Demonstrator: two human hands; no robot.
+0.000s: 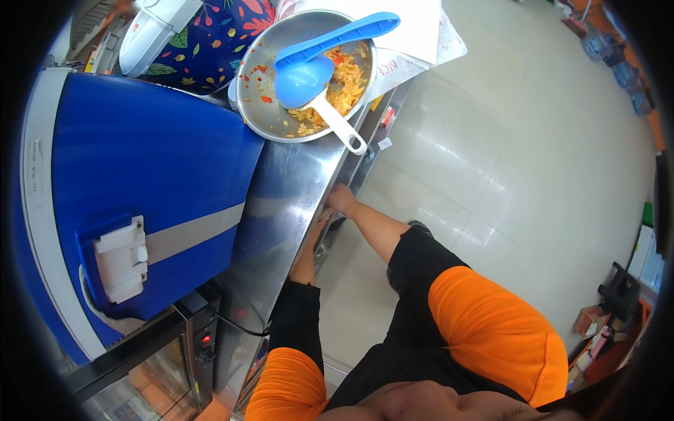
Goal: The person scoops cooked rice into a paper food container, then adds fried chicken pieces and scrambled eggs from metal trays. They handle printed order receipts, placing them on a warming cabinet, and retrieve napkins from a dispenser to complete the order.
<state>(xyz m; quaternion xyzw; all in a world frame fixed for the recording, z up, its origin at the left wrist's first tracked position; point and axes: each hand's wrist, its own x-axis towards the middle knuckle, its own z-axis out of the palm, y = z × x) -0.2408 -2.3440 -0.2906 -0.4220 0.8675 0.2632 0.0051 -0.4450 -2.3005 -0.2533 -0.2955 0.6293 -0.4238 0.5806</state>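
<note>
Both my arms reach down to the front edge of a stainless steel counter (295, 165). My right hand (342, 199) is at the counter's front, bent at the wrist, its fingers turned inward and hidden. My left hand (320, 223) is just below it, partly covered by the counter's edge, so its fingers do not show clearly. What either hand touches under the edge is hidden. Above them on the counter, a steel bowl (256, 116) holds orange rice (349, 81) with red bits. Across it lie a blue spatula (344, 38) and a blue ladle (303, 81) with a white handle.
A big blue cooler box (161, 140) with a white latch fills the left side. Behind it stands a dark blue leaf-patterned container (210, 42). White paper sheets (414, 31) lie beside the bowl. A glass-sided cabinet (151, 379) is at lower left. Tiled floor (477, 140) spreads to the right.
</note>
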